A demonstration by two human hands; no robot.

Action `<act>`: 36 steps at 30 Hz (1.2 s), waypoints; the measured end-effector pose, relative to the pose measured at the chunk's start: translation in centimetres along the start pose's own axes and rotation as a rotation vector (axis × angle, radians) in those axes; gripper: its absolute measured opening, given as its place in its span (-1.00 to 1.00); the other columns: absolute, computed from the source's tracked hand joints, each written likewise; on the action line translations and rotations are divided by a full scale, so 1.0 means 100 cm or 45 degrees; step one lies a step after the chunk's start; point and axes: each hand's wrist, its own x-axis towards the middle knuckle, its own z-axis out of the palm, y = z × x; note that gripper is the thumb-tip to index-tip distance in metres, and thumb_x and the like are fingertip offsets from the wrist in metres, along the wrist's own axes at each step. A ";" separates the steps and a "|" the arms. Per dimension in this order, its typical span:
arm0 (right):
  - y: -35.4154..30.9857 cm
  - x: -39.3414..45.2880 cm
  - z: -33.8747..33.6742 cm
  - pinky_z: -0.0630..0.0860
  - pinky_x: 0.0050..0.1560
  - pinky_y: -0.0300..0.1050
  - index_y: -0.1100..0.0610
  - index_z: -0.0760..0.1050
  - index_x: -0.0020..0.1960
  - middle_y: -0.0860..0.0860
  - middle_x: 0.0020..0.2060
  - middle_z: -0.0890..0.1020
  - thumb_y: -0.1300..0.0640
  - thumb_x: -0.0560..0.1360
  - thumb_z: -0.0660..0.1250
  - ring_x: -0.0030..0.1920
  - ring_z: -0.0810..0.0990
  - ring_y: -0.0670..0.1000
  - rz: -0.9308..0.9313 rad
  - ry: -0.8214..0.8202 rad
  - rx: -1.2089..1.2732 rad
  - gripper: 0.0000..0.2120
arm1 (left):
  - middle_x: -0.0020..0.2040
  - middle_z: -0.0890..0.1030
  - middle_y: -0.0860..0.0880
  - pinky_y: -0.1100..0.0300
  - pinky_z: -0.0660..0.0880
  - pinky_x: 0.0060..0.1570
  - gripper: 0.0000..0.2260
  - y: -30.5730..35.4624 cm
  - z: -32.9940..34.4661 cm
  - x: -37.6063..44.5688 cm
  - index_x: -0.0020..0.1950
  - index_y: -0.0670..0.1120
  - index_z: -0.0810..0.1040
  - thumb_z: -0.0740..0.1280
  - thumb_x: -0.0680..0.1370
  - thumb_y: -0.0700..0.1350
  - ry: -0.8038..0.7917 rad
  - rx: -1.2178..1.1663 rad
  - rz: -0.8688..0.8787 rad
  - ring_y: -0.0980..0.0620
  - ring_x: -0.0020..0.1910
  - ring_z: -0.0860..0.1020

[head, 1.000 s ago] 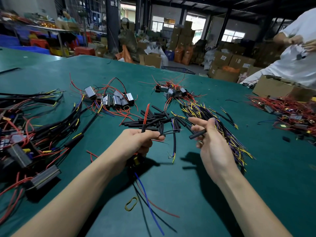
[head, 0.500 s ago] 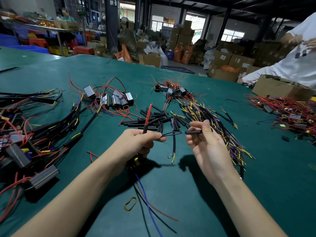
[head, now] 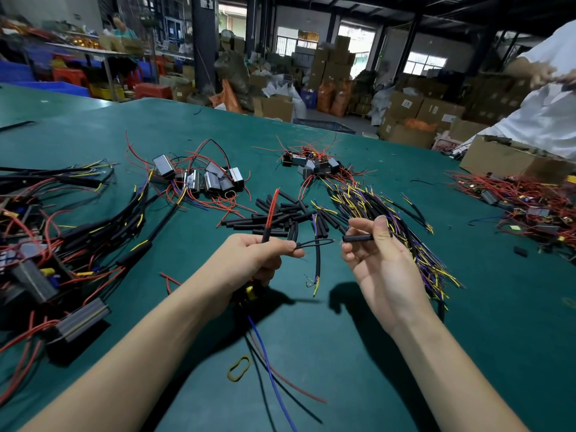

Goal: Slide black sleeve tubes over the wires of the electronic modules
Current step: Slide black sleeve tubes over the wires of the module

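Observation:
My left hand (head: 252, 260) grips an electronic module (head: 251, 291) that is mostly hidden under the palm, and pinches its thin black wires (head: 314, 243), which point right. A red wire pair (head: 271, 210) with a black sleeve at its base rises from the same fist. My right hand (head: 378, 263) pinches a short black sleeve tube (head: 358, 237) held level, its open end a small gap from the wire tips. A loose pile of black sleeve tubes (head: 280, 218) lies on the green table (head: 343, 353) just beyond both hands.
Finished modules with sleeved wires (head: 46, 244) crowd the left side. Bare modules (head: 199, 179) and another cluster (head: 311, 165) lie farther back. A bundle of black-yellow-purple wires (head: 405, 232) sits behind my right hand. A yellow rubber band (head: 239, 368) lies near. Another person (head: 545, 110) works at the far right.
My right hand turned the sleeve tube level and brought it left until its end faces the black wire tips. My left hand stayed in place with the module.

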 end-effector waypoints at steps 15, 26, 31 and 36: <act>0.002 -0.003 0.005 0.49 -0.31 -0.32 0.24 0.59 -0.09 -0.03 -0.36 0.60 -0.03 0.47 0.19 -0.37 0.55 -0.09 -0.008 -0.087 -0.110 -0.65 | -0.50 0.24 0.10 0.37 0.19 -0.51 -0.84 -0.002 0.001 0.001 -0.19 -0.08 0.72 0.37 0.48 -0.07 -0.057 -0.009 0.040 0.12 -0.54 0.19; 0.006 -0.007 0.009 0.50 -0.27 -0.30 0.28 0.58 0.01 0.02 -0.30 0.59 -0.01 0.47 0.19 -0.34 0.56 -0.07 -0.016 -0.155 -0.143 -0.62 | -0.49 0.39 0.10 0.40 0.27 -0.51 -0.87 -0.008 0.008 0.000 -0.14 -0.16 0.69 0.38 0.50 -0.13 -0.044 -0.003 0.151 0.16 -0.53 0.30; 0.018 -0.013 0.017 0.52 -0.26 -0.28 0.29 0.56 0.03 0.04 -0.30 0.61 0.01 0.46 0.21 -0.32 0.59 -0.05 0.021 -0.182 -0.111 -0.63 | -0.45 0.52 0.05 0.40 0.29 -0.49 -0.80 -0.011 0.012 -0.001 -0.24 -0.07 0.64 0.43 0.35 0.06 -0.008 0.057 0.205 0.14 -0.50 0.38; 0.018 -0.013 0.016 0.56 -0.21 -0.27 0.26 0.49 -0.04 0.05 -0.29 0.66 0.15 0.43 0.30 -0.31 0.62 -0.06 -0.060 -0.144 -0.082 -0.80 | -0.40 0.58 0.03 0.41 0.34 -0.49 -0.74 -0.012 0.010 0.000 -0.23 -0.12 0.59 0.44 0.33 0.08 0.040 -0.030 0.225 0.16 -0.48 0.45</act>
